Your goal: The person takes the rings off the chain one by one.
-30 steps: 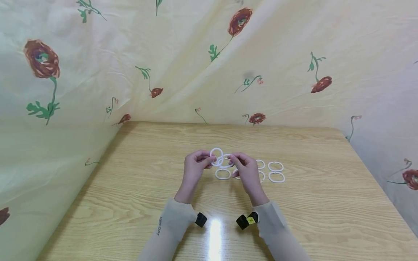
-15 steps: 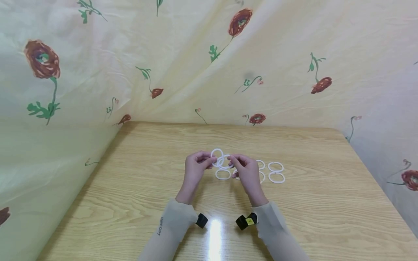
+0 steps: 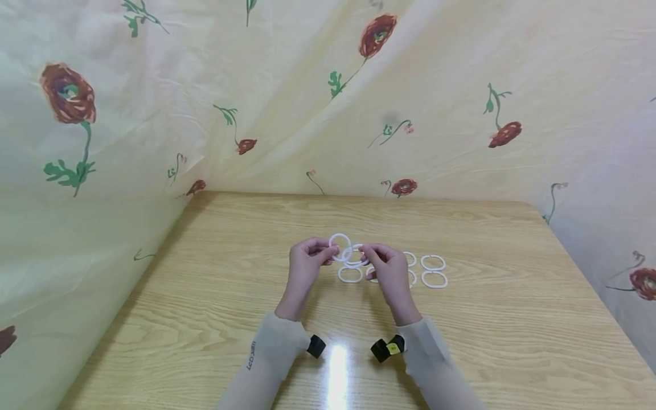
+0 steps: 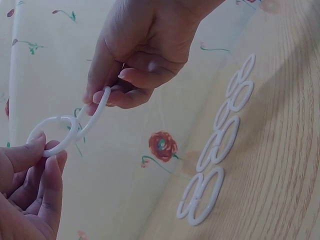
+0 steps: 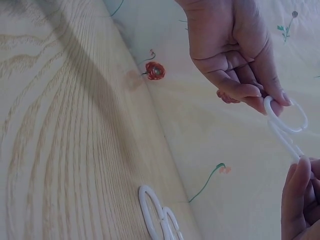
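My left hand (image 3: 310,259) pinches a white oval plastic chain link (image 4: 64,146) between thumb and fingers. A second white link (image 4: 96,119) is pinched at its far end by my right hand (image 3: 386,267). The two links cross and look hooked through each other, held up above the table between the hands. A small gap shows in the upper side of the left link in the left wrist view. Below the raised pair, a loose link (image 3: 351,282) lies on the table, and my right hand partly hides others beside it.
More white links (image 4: 206,197) lie in two rows on the wooden table (image 3: 215,319), stretching to the right past my right hand. At the right end are two links, one behind the other, the nearer one (image 3: 434,287) whole in view. Floral cloth (image 3: 287,102) hangs behind the table.
Both hands stay nearly in place. The two held links have shifted slightly apart, the left one a little to the left and the right one a little to the right.
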A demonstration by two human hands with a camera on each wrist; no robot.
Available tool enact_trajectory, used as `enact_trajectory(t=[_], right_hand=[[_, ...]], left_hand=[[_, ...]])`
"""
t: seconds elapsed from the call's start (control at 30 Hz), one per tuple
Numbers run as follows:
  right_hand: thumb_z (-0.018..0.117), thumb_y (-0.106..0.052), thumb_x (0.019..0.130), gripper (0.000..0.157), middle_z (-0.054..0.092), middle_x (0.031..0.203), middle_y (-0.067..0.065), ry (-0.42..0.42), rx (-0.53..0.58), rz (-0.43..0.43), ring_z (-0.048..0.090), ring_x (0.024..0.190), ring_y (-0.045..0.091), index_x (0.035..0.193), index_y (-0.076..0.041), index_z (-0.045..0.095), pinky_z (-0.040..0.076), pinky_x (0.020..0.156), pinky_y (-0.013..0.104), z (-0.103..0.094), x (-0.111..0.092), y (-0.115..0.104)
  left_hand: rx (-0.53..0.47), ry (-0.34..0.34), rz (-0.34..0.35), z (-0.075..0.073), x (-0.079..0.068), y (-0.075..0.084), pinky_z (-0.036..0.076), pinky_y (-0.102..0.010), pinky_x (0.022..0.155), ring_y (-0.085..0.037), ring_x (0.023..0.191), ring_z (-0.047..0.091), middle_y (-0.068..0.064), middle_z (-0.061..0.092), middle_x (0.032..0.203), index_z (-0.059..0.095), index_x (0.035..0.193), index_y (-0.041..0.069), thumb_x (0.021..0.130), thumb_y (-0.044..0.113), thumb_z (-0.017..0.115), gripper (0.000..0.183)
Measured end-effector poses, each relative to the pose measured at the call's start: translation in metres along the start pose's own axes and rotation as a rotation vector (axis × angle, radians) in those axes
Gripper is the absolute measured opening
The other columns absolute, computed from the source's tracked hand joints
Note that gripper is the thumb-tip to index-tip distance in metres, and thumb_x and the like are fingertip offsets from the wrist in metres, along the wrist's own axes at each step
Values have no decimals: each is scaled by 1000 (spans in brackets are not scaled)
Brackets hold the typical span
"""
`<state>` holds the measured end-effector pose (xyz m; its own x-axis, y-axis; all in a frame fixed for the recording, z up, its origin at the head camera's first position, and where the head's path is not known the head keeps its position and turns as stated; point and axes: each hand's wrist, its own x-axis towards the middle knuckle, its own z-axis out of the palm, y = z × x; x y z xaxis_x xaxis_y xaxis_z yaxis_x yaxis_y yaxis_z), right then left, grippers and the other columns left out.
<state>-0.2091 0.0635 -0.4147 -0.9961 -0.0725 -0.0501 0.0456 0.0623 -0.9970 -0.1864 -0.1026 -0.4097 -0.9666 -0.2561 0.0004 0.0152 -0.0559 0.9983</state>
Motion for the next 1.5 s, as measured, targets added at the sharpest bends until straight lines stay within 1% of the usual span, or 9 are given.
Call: enact_trajectory(t=[0.4,0.67,0.83,0.97,1.13,1.23,1.37,1.43,1.5], right_hand=[[61,-13,95,26,64,73,-10,21,-23,38,60,70,2,108,8,67,55,51,19,-9,0,5],[61,-14,95,26,65,73,-11,38,-71,58,60,72,1,109,8,67,55,52,19,-20,-1,8],[60,-14,96,27,65,72,-11,58,-93,57,60,71,0,109,8,67,56,53,19,-27,-1,9],[59,-16,97,28,65,73,-10,57,-108,68,59,72,0,110,8,67,56,54,18,-31,-1,11],[60,-16,96,28,66,75,-6,65,-101,80,59,71,1,109,7,67,55,53,17,-33,-2,13],[60,-16,96,28,65,74,-7,69,-91,85,58,70,1,110,8,66,54,52,16,-34,-3,14],[60,-16,96,28,64,73,-10,77,-86,86,59,69,1,109,8,66,54,52,17,-35,-4,15],[60,-15,96,27,64,72,-11,82,-88,84,59,68,0,108,7,67,54,52,17,-36,-5,15],[60,-15,96,25,64,72,-11,86,-89,81,59,68,0,107,7,67,54,51,17,-36,-5,16]], left_hand=[[7,30,-30,-7,7,-8,58,-18,61,-3,63,64,-18,74,87,68,93,-12,82,-1,73,16],[29,23,-77,-11,10,-17,58,-19,62,-3,64,64,-16,74,86,69,95,-10,82,-1,73,16],[72,-10,-109,-13,14,-22,59,-19,63,-4,64,64,-17,74,87,70,98,-10,83,1,72,18],[152,-56,-127,-14,22,-22,60,-23,66,-6,65,65,-21,73,93,70,99,-8,84,2,72,19],[319,-146,-87,-12,33,-21,62,-32,70,-6,62,62,-22,73,93,71,99,-8,85,4,71,18],[416,-194,-68,-11,38,-22,62,-33,70,-6,61,61,-20,74,92,72,97,-6,85,5,71,16],[534,-237,-66,-9,45,-23,58,-25,64,-8,64,60,-15,74,89,74,95,-3,86,7,72,14],[609,-257,-56,-9,48,-23,54,-20,60,-10,65,60,-13,75,88,74,95,-1,86,8,72,13],[702,-275,-43,-8,52,-22,51,-19,59,-12,67,61,-11,75,88,75,95,1,86,10,72,13]])
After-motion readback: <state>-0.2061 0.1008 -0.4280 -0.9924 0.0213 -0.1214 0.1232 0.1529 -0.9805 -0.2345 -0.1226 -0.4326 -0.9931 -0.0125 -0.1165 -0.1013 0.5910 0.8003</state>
